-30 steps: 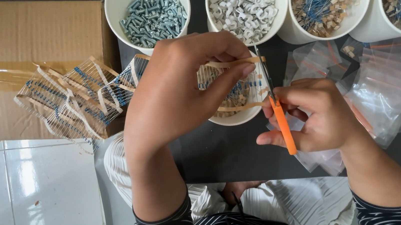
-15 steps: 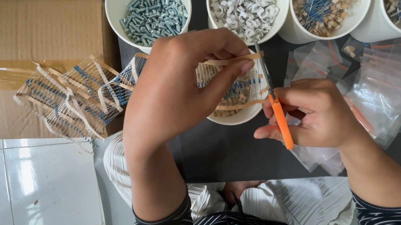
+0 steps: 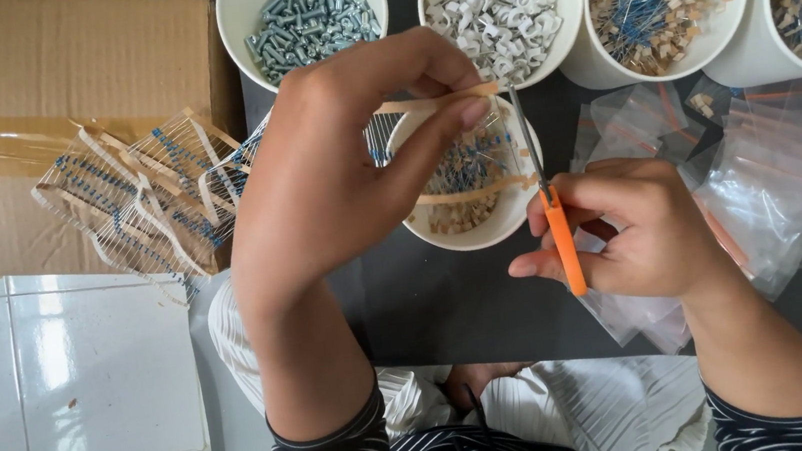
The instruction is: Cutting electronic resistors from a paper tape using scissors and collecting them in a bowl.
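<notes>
Glossy white tiles [image 3: 87, 382], matt cardboard [image 3: 52, 74]

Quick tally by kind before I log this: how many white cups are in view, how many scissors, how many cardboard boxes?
White cups: 5, namely screws, white clips, two of cut resistors, one under the hands
Orange-handled scissors: 1
Cardboard box: 1
Total: 7

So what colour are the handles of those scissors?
Orange; the scissors in the right hand show best in the head view.
</notes>
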